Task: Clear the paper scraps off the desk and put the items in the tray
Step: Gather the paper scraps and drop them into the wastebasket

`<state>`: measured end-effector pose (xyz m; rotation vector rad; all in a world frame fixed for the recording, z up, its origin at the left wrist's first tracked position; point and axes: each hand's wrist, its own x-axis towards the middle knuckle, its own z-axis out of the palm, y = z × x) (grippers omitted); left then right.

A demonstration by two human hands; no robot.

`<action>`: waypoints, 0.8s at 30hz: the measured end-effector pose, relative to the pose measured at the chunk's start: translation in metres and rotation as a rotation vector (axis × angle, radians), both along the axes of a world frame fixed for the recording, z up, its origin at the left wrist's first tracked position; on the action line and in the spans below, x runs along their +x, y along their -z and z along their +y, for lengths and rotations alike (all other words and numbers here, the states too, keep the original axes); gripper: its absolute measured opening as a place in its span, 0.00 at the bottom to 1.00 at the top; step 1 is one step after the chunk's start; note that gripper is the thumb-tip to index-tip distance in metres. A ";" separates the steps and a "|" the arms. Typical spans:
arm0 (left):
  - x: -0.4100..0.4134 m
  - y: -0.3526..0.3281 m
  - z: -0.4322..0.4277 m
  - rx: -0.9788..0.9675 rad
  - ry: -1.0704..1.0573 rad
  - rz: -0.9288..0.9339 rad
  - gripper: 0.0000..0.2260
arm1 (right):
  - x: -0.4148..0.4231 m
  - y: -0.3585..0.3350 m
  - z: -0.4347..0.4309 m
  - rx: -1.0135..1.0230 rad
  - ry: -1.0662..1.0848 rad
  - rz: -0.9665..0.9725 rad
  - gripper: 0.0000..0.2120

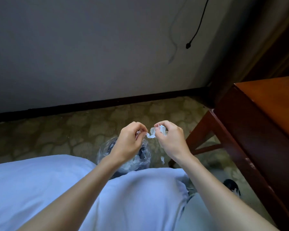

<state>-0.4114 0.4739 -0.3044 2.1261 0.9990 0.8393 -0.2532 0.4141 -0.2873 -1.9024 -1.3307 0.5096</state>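
Paper scraps hang crumpled between both hands, above a plastic-lined bin on the carpet. The left hand pinches one end at its curled fingertips. The right hand curls round a wad of the rest. Both forearms reach forward, knuckles up. A loose scrap lies beside the bin. The desk stands to the right.

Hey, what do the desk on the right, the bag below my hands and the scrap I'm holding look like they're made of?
Desk: reddish-brown wood, probably varnished, given the soft sheen on top and pale chipped spots along the edge.
Bag: thin clear plastic film, glossy, wrinkled and see-through.
Scrap: white paper, matte and crumpled, with faint printed lines.
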 end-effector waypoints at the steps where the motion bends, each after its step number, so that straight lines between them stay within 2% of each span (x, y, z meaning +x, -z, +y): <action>1: -0.003 0.008 0.002 -0.015 -0.014 0.001 0.05 | -0.003 0.009 0.004 -0.018 -0.001 0.017 0.06; 10: -0.021 0.076 0.015 -0.166 -0.194 -0.037 0.05 | -0.039 0.077 0.038 -0.158 0.018 0.182 0.06; 18: -0.018 0.118 0.036 -0.202 -0.329 -0.076 0.04 | -0.055 0.125 0.067 -0.206 0.057 0.308 0.07; 24: -0.023 0.144 0.051 -0.194 -0.380 0.005 0.04 | -0.067 0.157 0.080 -0.266 0.124 0.409 0.07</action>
